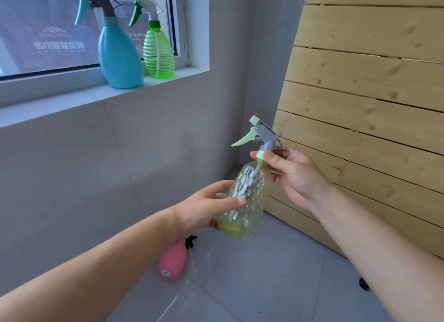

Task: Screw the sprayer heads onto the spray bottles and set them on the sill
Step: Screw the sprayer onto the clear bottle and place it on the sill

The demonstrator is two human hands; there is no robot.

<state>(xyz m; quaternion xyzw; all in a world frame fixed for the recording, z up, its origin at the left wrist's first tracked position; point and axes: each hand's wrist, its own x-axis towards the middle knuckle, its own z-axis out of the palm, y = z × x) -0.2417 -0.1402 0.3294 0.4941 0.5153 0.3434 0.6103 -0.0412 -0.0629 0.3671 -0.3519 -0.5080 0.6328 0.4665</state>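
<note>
My left hand (pixel 204 206) grips the lower body of a clear yellow-green spray bottle (pixel 247 197), held tilted in mid air. A grey and pale green sprayer head (pixel 260 134) sits on its neck. My right hand (pixel 295 173) pinches the pale green collar (pixel 260 156) of that head with thumb and fingers. On the white sill (pixel 101 93) at the upper left stand a blue spray bottle (pixel 119 57) and a ribbed green spray bottle (pixel 158 53), both upright with sprayer heads on. A pink bottle (pixel 171 261) lies on the floor below my left wrist, with a black part at its neck.
A slatted pale wood panel (pixel 365 93) leans against the wall on the right, close behind my right hand. Grey floor tiles (pixel 264 285) lie below, with a clear plastic sheet (pixel 189 288) beside the pink bottle. A small black object (pixel 364 284) sits by my right forearm.
</note>
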